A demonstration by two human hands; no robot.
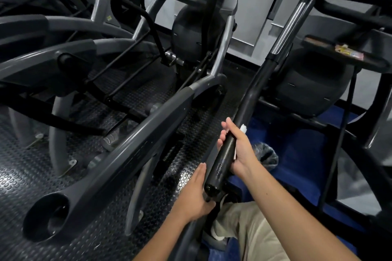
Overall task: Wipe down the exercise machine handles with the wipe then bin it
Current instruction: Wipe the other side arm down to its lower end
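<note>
My left hand (192,194) lies flat, fingers straight, against the near end of one smooth, round black handle (222,160). My right hand (238,146) curls around it, pressing one crumpled white wipe (243,128) to the right side. Studded rubber floor (31,176) left.

Head-worn view, facing forward-down, close in

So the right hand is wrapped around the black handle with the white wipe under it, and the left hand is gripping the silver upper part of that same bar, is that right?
Not quite. The head view shows the left hand down by the black handle's bottom end, fingers straight, not up on the silver section. The rest holds: the right hand wraps the handle with the white wipe under it.
</note>
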